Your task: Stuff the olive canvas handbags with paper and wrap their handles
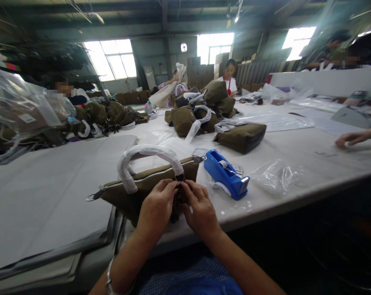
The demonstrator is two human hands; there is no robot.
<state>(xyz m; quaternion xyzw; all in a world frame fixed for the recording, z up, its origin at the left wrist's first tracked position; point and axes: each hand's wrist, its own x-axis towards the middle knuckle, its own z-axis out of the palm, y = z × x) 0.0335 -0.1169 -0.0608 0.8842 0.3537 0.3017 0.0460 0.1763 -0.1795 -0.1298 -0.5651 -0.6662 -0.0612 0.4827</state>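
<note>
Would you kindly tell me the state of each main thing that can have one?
Near olive bag: zip side up, apparently closed.
Bag handle: white-wrapped, arched upward.
Left hand: at the dark hanging piece, grip unclear.
Right hand: also there, grip unclear.
Blue tape dispenser: standing on the table, unheld.
Clear plastic: crumpled.
Olive bags beyond: heaped together.

Heaped olive bags (180, 121), a long worktable (299, 157) and stacked cartons (202, 76) show a factory workshop.
</note>
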